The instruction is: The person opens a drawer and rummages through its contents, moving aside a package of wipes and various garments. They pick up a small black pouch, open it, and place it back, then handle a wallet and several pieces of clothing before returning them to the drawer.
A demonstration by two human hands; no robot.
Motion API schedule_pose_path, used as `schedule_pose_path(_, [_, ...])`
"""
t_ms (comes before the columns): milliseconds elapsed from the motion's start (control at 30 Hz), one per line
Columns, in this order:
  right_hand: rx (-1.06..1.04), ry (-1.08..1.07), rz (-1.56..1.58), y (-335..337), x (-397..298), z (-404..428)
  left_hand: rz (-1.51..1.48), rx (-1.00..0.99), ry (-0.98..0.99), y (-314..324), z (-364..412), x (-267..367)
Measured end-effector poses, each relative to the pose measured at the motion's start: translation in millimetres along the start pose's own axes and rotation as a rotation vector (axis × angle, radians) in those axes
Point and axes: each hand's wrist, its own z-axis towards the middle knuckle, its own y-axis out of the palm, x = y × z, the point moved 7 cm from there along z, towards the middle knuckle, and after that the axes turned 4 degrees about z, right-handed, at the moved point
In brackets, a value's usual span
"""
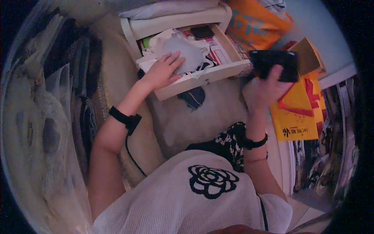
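My left hand [165, 70] lies with its fingers apart on a pale, rounded, cloth-like item [191, 55] in a pulled-out white drawer [201, 79]. Whether that item is a pouch or folded fabric is unclear. To the right of the drawer, my right hand [264, 92] grips a flat black rectangular object [274, 65]. Motion blur hides what exactly this object is. Inside the drawer, a small dark case [202, 32] sits at the back right, above papers with red print [219, 54]. White crumpled fabric [163, 36] lies at the back left.
An orange bag [254, 26] stands behind on the right, near an open cardboard box [309, 54]. Below the box is a yellow paper bag [296, 125] bearing writing. Clothes [79, 67] and a translucent cover [35, 140] hang at left. A dark item [192, 98] lies under the drawer front.
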Motion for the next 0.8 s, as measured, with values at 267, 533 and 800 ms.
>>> schedule_pose_path(267, [0.456,-0.244,-0.292,-51,-74,-14,0.020,-0.008,0.016,6,1,-2])
schedule_pose_path(533, [-0.215,0.319,0.134,1,-31,-28,-0.435,0.313,0.071,-81,15,77])
schedule_pose_path(800, [-0.540,0.396,0.194,37,-38,-75,-1.030,0.217,0.042,-114,4,130])
